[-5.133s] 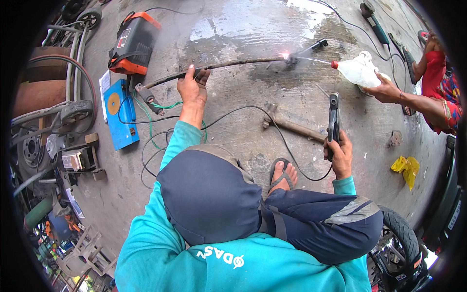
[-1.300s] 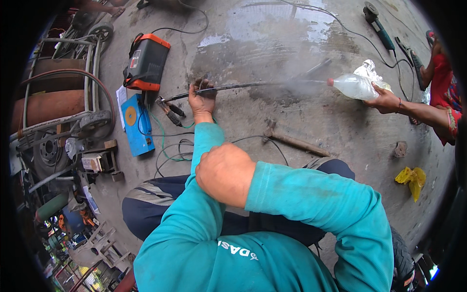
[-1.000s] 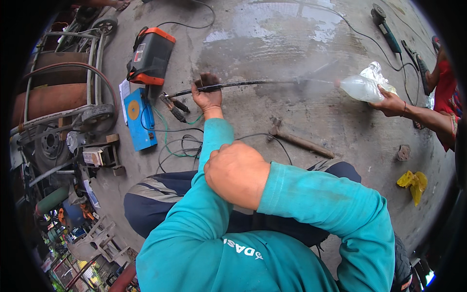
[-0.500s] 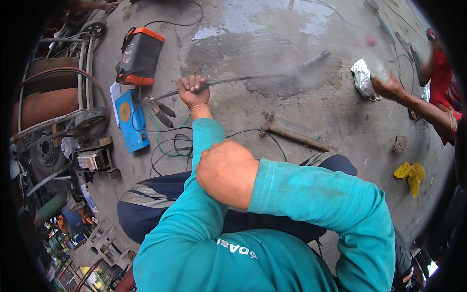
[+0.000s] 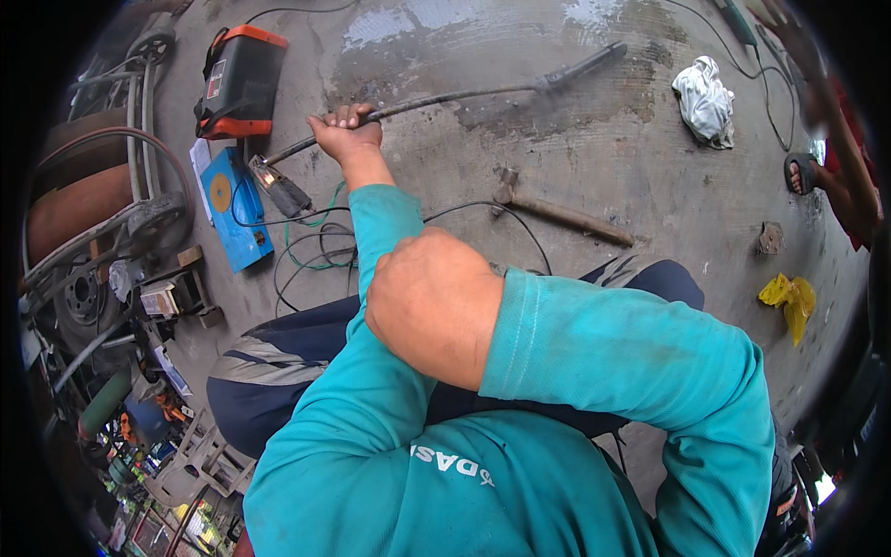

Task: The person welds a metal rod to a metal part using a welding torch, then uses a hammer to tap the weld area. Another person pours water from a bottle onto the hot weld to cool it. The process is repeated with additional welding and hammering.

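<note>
A long, bent metal rod (image 5: pixel 445 97) slants away from me, its thicker dark far end (image 5: pixel 589 67) just above a damp patch of floor. My left hand (image 5: pixel 349 132) is closed around the rod nearer its lower left end. That end lies by a dark-handled clamp (image 5: pixel 286 193) on a cable. Crossing over my left forearm, my right hand (image 5: pixel 432 306) is curled like a fist with its back showing. Its fingers are hidden, so what it grips, if anything, cannot be seen. A long-handled hammer (image 5: pixel 566 219) lies on the floor in front of me.
At left stand a black-and-orange portable machine (image 5: pixel 243 84), a blue flat box (image 5: pixel 238 209) and a wheeled metal frame (image 5: pixel 139 139). Cables (image 5: pixel 320 251) coil before my knees. To the right are a white cloth (image 5: pixel 705 100), a yellow plastic bag (image 5: pixel 791 302) and a co-worker's arm (image 5: pixel 800 46).
The smoke or steam around the rod's far end has thinned. The co-worker's hand, which held a clear bottle over the white cloth, has moved up and away. My hands keep their hold.
</note>
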{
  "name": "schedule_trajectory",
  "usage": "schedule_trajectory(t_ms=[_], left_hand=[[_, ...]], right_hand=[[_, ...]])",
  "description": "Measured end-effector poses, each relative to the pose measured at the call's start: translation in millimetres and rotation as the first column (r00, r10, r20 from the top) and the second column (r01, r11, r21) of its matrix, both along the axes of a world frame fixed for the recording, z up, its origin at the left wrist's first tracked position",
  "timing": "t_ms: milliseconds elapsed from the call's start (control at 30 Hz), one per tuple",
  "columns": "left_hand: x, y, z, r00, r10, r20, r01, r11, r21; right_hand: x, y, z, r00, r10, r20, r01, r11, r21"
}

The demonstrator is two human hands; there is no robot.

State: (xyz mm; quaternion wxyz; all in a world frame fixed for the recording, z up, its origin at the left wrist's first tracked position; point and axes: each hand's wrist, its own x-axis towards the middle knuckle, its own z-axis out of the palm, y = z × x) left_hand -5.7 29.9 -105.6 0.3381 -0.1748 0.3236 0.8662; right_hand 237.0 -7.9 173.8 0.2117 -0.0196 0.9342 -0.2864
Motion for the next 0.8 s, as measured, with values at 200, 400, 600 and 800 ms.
schedule_trajectory(t_ms=[200,400,600,800], left_hand=[[3.1,14.5,26.7,0.976,0.178,0.126,-0.135,0.946,-0.294],[-6.2,11.9,30.7,0.989,0.14,0.04,-0.127,0.962,-0.242],[-14.5,1.8,53.1,0.993,0.022,-0.113,-0.027,0.999,-0.044],[5.6,18.6,68.5,0.937,-0.057,-0.344,0.087,0.994,0.071]], right_hand=[[-15.6,2.4,13.5,0.958,0.101,0.267,-0.08,0.993,-0.088],[10.6,-6.9,-7.7,0.997,-0.065,-0.048,0.061,0.995,-0.077],[40.2,58.0,9.5,0.991,-0.129,-0.026,0.125,0.985,-0.121],[151.3,116.9,-90.1,0.732,-0.537,0.42,0.68,0.61,-0.406]])
